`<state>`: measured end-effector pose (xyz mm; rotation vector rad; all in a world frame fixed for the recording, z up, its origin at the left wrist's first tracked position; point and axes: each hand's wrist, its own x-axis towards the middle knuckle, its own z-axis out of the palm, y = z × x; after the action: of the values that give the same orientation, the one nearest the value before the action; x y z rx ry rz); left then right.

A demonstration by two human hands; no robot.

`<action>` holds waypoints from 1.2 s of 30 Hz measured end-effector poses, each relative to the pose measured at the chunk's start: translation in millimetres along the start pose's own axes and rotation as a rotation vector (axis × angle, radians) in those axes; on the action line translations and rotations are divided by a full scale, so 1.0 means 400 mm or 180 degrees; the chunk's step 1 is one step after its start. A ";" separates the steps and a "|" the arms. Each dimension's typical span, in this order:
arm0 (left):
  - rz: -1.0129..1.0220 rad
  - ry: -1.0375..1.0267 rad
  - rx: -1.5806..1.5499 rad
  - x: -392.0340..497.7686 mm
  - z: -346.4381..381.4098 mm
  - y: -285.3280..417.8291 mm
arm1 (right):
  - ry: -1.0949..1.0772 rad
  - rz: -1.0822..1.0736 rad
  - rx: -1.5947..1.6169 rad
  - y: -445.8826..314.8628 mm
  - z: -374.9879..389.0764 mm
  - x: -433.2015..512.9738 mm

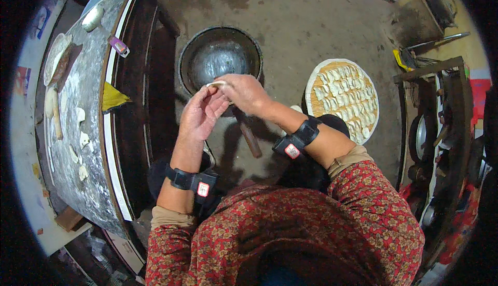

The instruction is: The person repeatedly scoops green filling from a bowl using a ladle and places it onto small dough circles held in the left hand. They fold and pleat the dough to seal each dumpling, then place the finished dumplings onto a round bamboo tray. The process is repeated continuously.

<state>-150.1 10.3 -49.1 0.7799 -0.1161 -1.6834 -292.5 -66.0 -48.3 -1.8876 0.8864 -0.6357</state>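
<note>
A pale piece of dumpling dough [216, 83] is pinched between the fingers of both my hands. My left hand [203, 113] holds its left end with the palm turned up. My right hand [246, 93] closes over it from the right and hides most of it, so any filling cannot be seen. Both hands are above the near rim of a dark metal wok [221, 54] on the floor, its wooden handle [249, 138] pointing towards me. To the right, a round tray [318, 109] carries rows of folded dumplings [344, 91].
At left, a floured tabletop [91, 173] bears dough pieces [84, 140], a rolling pin [57, 115], a tilted bowl [58, 58] and a ladle [93, 18]. A yellow cloth [113, 97] hangs over its edge. A wooden rack [432, 70] stands at right.
</note>
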 end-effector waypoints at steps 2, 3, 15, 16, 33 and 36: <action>0.0254 0.0717 0.0221 0.000 -0.049 -0.057 | 0.0155 0.0401 0.0274 0.027 0.002 0.013; 0.0508 0.0870 0.0280 0.003 -0.082 -0.099 | 0.0211 0.0908 0.1330 0.040 0.007 0.009; -0.0803 0.1535 0.1226 0.054 -0.351 -0.443 | 0.0278 0.2702 0.2801 0.139 -0.052 0.022; -0.0870 0.1203 0.0994 0.045 -0.347 -0.436 | 0.0290 0.2725 0.2691 0.150 -0.055 0.039; -0.1279 0.0541 0.0448 0.082 -0.338 -0.345 | -0.0637 -0.0538 -0.2724 0.510 0.084 0.488; -0.1264 0.0593 0.0590 0.085 -0.340 -0.335 | -0.0904 -0.1104 -0.3334 0.535 0.134 0.502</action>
<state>-189.6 61.7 -231.8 1.1530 0.0151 -1.9800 -199.1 -263.9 -250.6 -3.0180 0.7580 -0.0360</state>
